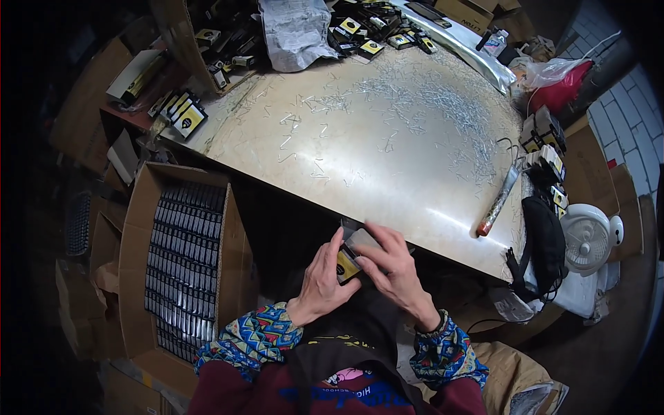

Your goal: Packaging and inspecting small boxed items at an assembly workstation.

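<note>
Far left, on the floor side of the big table (415, 187), there's an open cardboard box (235, 263) below the table's near edge, stuffed with rows of small dark packs (183, 242). Just up from that, at the table's left corner, sits a little bunch of black and yellow boxes (185, 119). Going right along the table's far edge you get a crumpled grey plastic bag (296, 34), with more black and yellow boxes heaped on either side of it.

Middle bit: the 2 hands are just off the table's near edge, over the person's lap. Left hand (325, 277) is clamped on 1 small box (346, 268), black and yellow, fingers on the outer side and thumb along the bottom. Right hand (392, 266) is bent over the top of that same box, thumb right by it, next to a pale flat piece (362, 241) at the box's upper end. Kinda blurry there, so I can't tell if those fingers are pinching anything or just resting.

Loads of bent wire bits (449, 104) are strewn over the table, thickest toward its far right. Then a stick with an orange end (496, 205) lies near the table's right edge, and past that edge there's a black bag (541, 242) and a white fan (586, 238).
</note>
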